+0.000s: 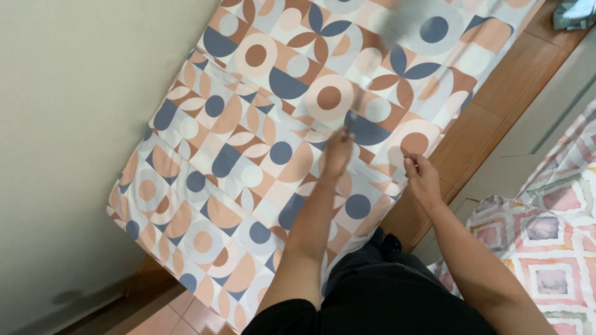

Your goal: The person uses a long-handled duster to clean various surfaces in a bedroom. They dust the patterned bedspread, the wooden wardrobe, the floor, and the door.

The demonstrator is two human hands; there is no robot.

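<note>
Nearest to me, at about 6 o'clock, are my black trousers (pixel 385 291) and a strip of tiled floor (pixel 180 316). At 4 o'clock lies a second cloth (pixel 546 248), pink and grey with diamond squares.

My right hand (pixel 423 180) is at 3 o'clock from the middle of the view, fingers curled together at the near edge of the patterned sheet (pixel 248 161), where it meets the wooden bed frame (pixel 472 142); it looks to be pinching the hem, though I cannot tell for sure. My left hand (pixel 338 152) is just past centre, closed around the grip of a thin stick-like tool (pixel 359 102) that runs up toward 1 o'clock and ends in a grey blur (pixel 403 25). I cannot make out what the head of it is.

The sheet, with circles and petals in blue, peach and brown, covers the mattress from 7 o'clock up to 1 o'clock and lies mostly flat. A few shallow creases show near 10 o'clock and around my hands, so I judge the spreading largely done and the smoothing along this near edge left.

Beyond it, the plain wall (pixel 74 124) fills 9 to 11 o'clock.
</note>
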